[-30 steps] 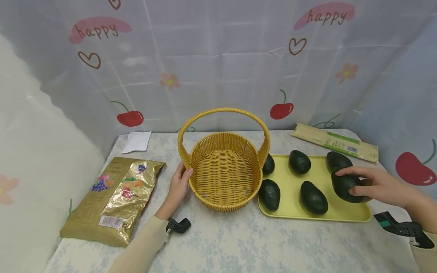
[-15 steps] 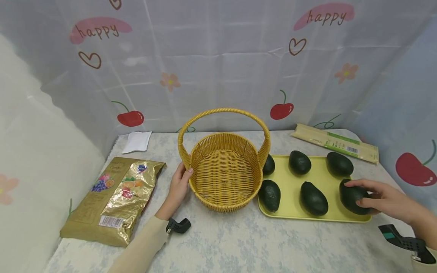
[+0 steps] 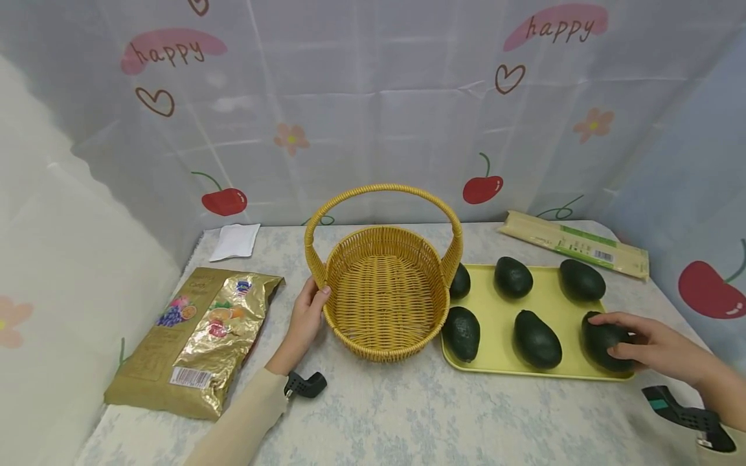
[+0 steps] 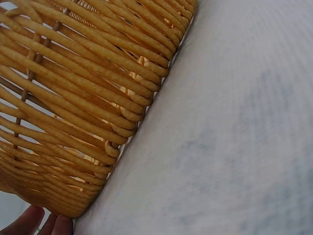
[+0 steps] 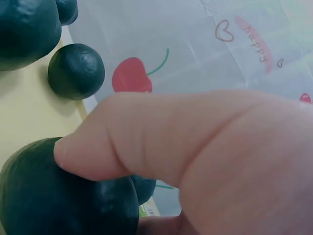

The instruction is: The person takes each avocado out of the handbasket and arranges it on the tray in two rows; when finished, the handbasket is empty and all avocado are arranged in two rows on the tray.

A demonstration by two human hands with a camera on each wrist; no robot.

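A yellow woven basket [image 3: 384,304] with a tall arched handle stands upright mid-table, its inside bare. My left hand [image 3: 305,314] grips its left side, the thumb at the rim by the handle's foot. In the left wrist view, fingertips [image 4: 58,225] touch the wicker wall [image 4: 78,88]. On the right, my right hand [image 3: 653,346] holds a dark green avocado [image 3: 603,343] at the near right corner of a yellow tray [image 3: 495,336]. The thumb presses that avocado [image 5: 63,196] in the right wrist view. Several other avocados [image 3: 536,340] lie on the tray.
A gold candy bag [image 3: 198,343] lies left of the basket, with a small white packet [image 3: 235,242] behind it. Behind the tray is a long pale green packet [image 3: 574,243]. A printed curtain [image 3: 373,116] closes off the back.
My right hand has lowered the avocado toward me, from over the tray's right side down to its near right corner. The left hand and basket have stayed put.
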